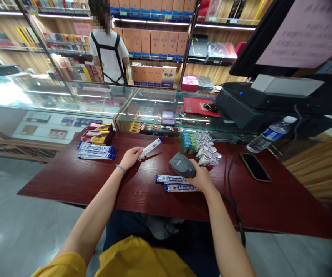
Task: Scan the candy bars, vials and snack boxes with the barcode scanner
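My left hand (133,157) is closed on one end of a white and blue stick packet (151,147), which is tilted up to the right with a barcode-like patch facing me. In my right hand (200,175) is a dark grey barcode scanner (182,164), its head pointing left toward the packet. Under the scanner and right hand lie a few blue and white packets (180,187), partly covered. A neat pile of similar packets (97,150) rests at the left of the dark red table (143,196), in front of a stack of red and yellow packets (97,134).
Small green packs (189,141) and several silver-topped containers (208,148) stand behind my right hand. Farther right are a phone (255,166), a water bottle (271,134) and a monitor (292,36). The scanner's cable (231,192) crosses the table. A person (110,54) stands beyond the glass counter (154,104).
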Tool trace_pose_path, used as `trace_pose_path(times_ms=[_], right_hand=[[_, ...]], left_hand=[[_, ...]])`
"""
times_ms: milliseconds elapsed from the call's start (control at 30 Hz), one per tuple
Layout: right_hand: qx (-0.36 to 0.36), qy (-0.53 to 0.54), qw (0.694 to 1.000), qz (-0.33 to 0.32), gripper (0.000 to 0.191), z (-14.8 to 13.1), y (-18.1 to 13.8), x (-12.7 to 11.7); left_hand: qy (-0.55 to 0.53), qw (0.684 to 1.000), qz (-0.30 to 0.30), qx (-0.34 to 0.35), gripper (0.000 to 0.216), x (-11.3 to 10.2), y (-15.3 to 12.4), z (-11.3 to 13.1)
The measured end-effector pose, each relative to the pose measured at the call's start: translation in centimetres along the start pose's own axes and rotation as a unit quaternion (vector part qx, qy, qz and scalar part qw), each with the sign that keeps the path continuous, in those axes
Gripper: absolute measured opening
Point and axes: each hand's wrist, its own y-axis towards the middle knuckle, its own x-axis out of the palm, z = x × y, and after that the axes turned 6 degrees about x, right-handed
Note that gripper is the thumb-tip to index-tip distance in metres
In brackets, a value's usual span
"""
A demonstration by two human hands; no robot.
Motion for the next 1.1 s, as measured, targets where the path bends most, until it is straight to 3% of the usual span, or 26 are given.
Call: trace_pose_path(times_ms=[133, 267, 367, 467, 567, 633, 800, 933, 1100], right_hand=[[0.004, 0.040, 0.999, 0.022, 0.049, 0.3, -0.3, 0.1], [0.019, 0.065, 0.997, 0.039, 0.048, 0.7, -0.4, 0.1], [0.023, 0.062, 0.997, 0.049, 0.048, 1.0, -0.5, 0.3], [0.028, 0.043, 0.997, 0.057, 0.050, 1.5, -0.5, 0.5], [0.027, 0.037, 0.997, 0.060, 0.049, 1.9, -0.5, 0.8], [0.029, 0.033, 0.997, 0.060, 0.047, 2.0, -0.5, 0.8], [0.034, 0.036, 0.997, 0.067, 0.046, 2.2, -0.6, 0.8], [0.050, 0.054, 0.993, 0.087, 0.054, 3.1, -0.6, 1.0], [0.047, 0.075, 0.991, 0.105, 0.054, 4.2, -0.4, 1.4]], left_hand=[[-0.075, 0.997, 0.013, -0.006, 0.048, 0.0, -0.2, 0.7], [-0.135, 0.991, 0.017, 0.014, 0.054, -1.0, -1.1, 3.1], [-0.121, 0.991, 0.033, 0.044, 0.063, -3.0, -2.5, 4.8], [-0.040, 0.994, 0.066, 0.076, 0.069, -6.3, -4.3, 5.4], [0.093, 0.984, 0.106, 0.106, 0.063, -10.7, -6.5, 4.9], [0.212, 0.961, 0.121, 0.132, 0.052, -13.9, -8.1, 4.2], [0.374, 0.913, 0.050, 0.156, 0.038, -19.9, -11.8, 2.2], [0.416, 0.899, -0.016, 0.133, 0.033, -21.7, -13.3, -0.1], [0.457, 0.882, -0.006, 0.110, 0.031, -22.1, -13.2, -2.2]])
